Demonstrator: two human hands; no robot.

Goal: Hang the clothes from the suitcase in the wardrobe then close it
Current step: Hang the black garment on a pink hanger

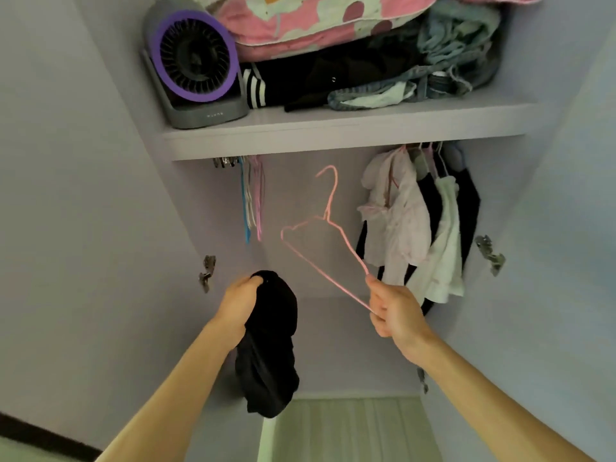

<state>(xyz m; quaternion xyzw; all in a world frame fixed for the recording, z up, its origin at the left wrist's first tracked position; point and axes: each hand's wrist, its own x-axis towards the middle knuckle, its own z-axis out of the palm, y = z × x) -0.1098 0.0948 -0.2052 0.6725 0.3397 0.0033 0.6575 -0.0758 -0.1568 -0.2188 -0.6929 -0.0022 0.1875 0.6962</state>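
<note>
A grey fan [195, 61] with a purple ring stands upper left of the frame. Beside it, top centre, a pink flowered quilt [316, 21] lies over dark and denim fabric [450, 65]. Pale green flooring [350, 428] shows bottom centre.

The only lettering I can find is a short row of small pale characters on the grey base of the fan [195, 61], at the far left on the shelf [333, 136] of the wardrobe [216, 208]. It is too small for me to read.
</note>
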